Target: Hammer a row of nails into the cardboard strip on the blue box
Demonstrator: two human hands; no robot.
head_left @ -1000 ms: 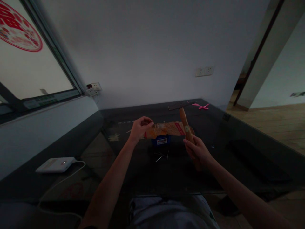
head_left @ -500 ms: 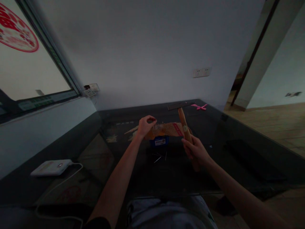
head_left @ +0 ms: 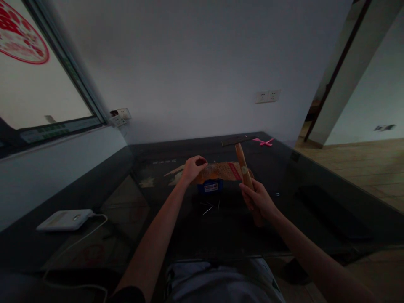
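My right hand is wrapped round the wooden handle of a hammer, whose dark head is raised at the top. My left hand is pinched over a patterned brown piece with a red band; what lies between thumb and forefinger is too small to make out. That piece rests across a blue box with a white label. Several thin nails lie on the dark table in front of the box.
On the dark table, a white device with a cable lies at the left. A pink ribbon is at the back right, and a flat black object lies at the right. Sockets are on the wall.
The view has shifted slightly. Both hands stay in nearly the same places, with the hammer still raised in my right hand.
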